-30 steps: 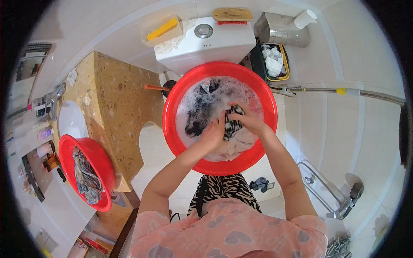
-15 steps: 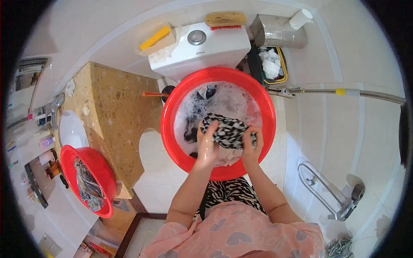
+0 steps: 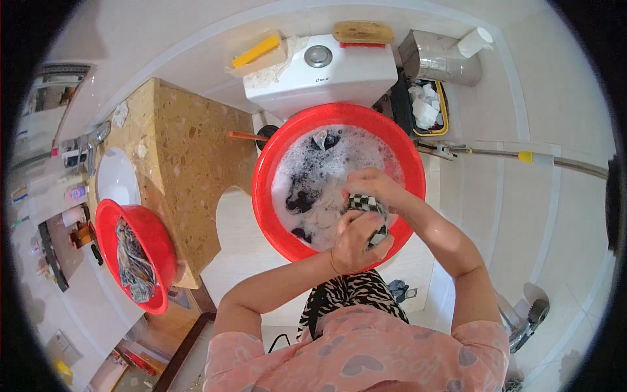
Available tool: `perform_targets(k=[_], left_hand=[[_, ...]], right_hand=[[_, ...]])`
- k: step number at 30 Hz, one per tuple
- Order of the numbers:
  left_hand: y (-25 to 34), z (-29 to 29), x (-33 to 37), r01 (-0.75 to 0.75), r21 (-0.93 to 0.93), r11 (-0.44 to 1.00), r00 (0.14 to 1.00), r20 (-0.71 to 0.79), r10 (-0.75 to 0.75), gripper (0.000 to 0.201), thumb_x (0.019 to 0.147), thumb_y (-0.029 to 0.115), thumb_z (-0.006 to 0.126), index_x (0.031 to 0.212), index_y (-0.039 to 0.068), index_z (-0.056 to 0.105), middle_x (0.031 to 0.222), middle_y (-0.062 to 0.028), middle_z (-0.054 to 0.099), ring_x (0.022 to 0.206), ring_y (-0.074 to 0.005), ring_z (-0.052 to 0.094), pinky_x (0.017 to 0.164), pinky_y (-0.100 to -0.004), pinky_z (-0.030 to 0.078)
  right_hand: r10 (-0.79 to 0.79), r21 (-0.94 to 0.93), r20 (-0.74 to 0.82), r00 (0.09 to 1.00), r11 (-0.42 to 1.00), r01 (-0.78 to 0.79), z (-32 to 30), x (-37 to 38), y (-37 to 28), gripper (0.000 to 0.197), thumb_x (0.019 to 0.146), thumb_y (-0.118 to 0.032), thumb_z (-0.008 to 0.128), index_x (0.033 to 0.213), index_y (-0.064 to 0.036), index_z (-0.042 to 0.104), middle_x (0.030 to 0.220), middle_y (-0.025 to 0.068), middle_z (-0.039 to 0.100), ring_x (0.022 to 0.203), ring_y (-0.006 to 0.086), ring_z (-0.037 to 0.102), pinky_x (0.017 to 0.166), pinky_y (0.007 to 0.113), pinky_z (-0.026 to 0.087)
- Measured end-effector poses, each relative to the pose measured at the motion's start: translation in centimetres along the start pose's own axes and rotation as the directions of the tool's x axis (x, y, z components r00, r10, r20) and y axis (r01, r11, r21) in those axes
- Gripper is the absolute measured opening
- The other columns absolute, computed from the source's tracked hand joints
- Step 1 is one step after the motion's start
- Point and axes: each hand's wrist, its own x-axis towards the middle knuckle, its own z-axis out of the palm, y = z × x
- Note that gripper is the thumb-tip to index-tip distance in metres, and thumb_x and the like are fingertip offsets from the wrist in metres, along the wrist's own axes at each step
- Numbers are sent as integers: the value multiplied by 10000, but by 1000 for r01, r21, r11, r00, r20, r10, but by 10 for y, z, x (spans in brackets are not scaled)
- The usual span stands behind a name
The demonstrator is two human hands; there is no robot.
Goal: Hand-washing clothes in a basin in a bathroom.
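On the left, a red plastic basin (image 3: 151,228) with a smooth, flared wall holds a twisted grey striped cloth (image 3: 135,264), its folds running lengthwise. It tilts at the edge of a tan, speckled stone worktop (image 3: 189,170) with a white oval sink (image 3: 117,176). In the middle is a wide, round red plastic tub (image 3: 262,189) of cloudy water and lacy white suds (image 3: 372,147); dark garments (image 3: 302,189) lie to its left, and a crumpled pale cloth (image 3: 323,219) lies closer to its centre. Also within the tub's rim is a bunched black-and-white checked cloth (image 3: 363,203).

Beyond the tub, an orange-red stick (image 3: 248,136) juts from the left (its far end meets something dark, partly hidden). A white cistern (image 3: 287,95) carries a yellow block (image 3: 256,51) in a tray and a wooden brush (image 3: 362,31) with red bristles. Further right are a black bin with a yellow rim (image 3: 446,117), full of white paper, a shiny metal box (image 3: 434,62) and a long metal pole (image 3: 496,153).

The left hand (image 3: 360,245), nearer the body, curls over the checked cloth's lower end, hiding much of it; the right hand (image 3: 375,185), farther out, grips its upper end, fingers bent and pointing left.
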Motion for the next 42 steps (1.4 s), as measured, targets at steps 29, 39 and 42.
perform_targets(k=[29,39,42], left_hand=[[-27,-231,-9,785,26,619,243,-932,-270,341,814,198,703,1043,45,502,1078,-99,494,1042,-226,468,937,-356,359],[-44,-472,-150,871,-68,486,-94,-995,29,433,850,298,681,1159,27,544,1137,-141,579,1041,-241,538,872,-365,459],[-47,-541,-258,959,209,-192,103,-887,-451,479,924,481,475,1157,94,634,1085,-204,649,1046,-329,613,890,-400,457]], right_hand=[[-621,-253,-438,650,779,574,91,18,-1,200,951,-145,510,1113,-33,549,1153,82,559,1082,190,533,951,368,437],[-421,-591,-339,841,791,157,-33,6,113,148,874,-69,580,1017,-32,586,1035,105,604,960,213,587,839,309,476],[-526,-851,-192,828,510,126,-56,23,149,204,823,-46,582,1024,-13,578,1127,190,572,1068,338,546,894,404,465]])
